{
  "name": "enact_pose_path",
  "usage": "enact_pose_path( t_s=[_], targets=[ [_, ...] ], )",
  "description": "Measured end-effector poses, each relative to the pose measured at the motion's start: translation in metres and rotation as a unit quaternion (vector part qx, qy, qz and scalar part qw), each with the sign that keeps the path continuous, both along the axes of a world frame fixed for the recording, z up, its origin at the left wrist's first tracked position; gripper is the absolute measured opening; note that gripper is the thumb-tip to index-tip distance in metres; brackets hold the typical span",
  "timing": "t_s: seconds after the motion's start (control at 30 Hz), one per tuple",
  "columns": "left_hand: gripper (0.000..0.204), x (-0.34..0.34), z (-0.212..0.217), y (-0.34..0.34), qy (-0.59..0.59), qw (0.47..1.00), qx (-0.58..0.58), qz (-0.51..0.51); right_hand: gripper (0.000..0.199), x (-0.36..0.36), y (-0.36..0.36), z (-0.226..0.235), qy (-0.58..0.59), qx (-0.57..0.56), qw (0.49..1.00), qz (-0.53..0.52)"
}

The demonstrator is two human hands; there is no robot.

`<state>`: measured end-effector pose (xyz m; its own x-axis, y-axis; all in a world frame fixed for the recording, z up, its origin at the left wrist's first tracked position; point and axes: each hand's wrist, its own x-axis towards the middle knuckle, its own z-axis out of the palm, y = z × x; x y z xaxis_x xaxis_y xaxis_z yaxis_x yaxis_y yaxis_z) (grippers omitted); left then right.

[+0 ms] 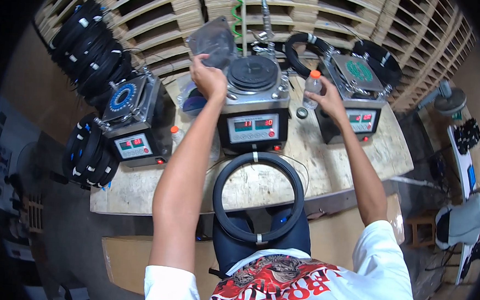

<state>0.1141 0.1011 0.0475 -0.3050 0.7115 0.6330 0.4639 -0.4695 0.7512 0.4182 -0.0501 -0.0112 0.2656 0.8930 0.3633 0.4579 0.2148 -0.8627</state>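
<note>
My right hand [329, 100] grips a small clear bottle [311, 94] with an orange cap, held upright between the middle and right machines. My left hand [208, 81] is at the lower edge of a raised grey metal lid [216, 41], its fingers curled against it. The lid tilts back behind the middle machine [254, 104], which has a round black disc [252, 72] on top. A large black ring [220, 188] with white tape bands rests over the table's front edge and my lap.
Similar machines stand left [132, 116] and right [355, 105]. Black coiled rings [89, 47] are piled at the far left. Another orange-capped bottle [176, 135] stands by my left forearm. A small dark roll [302, 113] lies on the wooden table [327, 166]. Wooden pallets [325, 15] stand behind.
</note>
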Motion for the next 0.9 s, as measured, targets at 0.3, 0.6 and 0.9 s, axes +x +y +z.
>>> enact_pose_path(
  t_s=[0.3, 0.6, 0.9],
  targets=[
    [0.042, 0.0, -0.013, 0.014, -0.094, 0.995, 0.013, 0.028, 0.059, -0.034, -0.056, -0.113, -0.05, -0.035, 0.991, -0.122],
    [0.042, -0.03, -0.015, 0.036, -0.113, 0.961, -0.146, -0.204, 0.072, -0.038, -0.075, -0.135, -0.056, -0.013, 0.993, -0.099],
    [0.033, -0.061, -0.022, 0.069, 0.069, 0.951, -0.16, -0.255, 0.045, -0.041, -0.059, -0.044, 0.029, 0.125, 0.973, -0.191]
  ],
)
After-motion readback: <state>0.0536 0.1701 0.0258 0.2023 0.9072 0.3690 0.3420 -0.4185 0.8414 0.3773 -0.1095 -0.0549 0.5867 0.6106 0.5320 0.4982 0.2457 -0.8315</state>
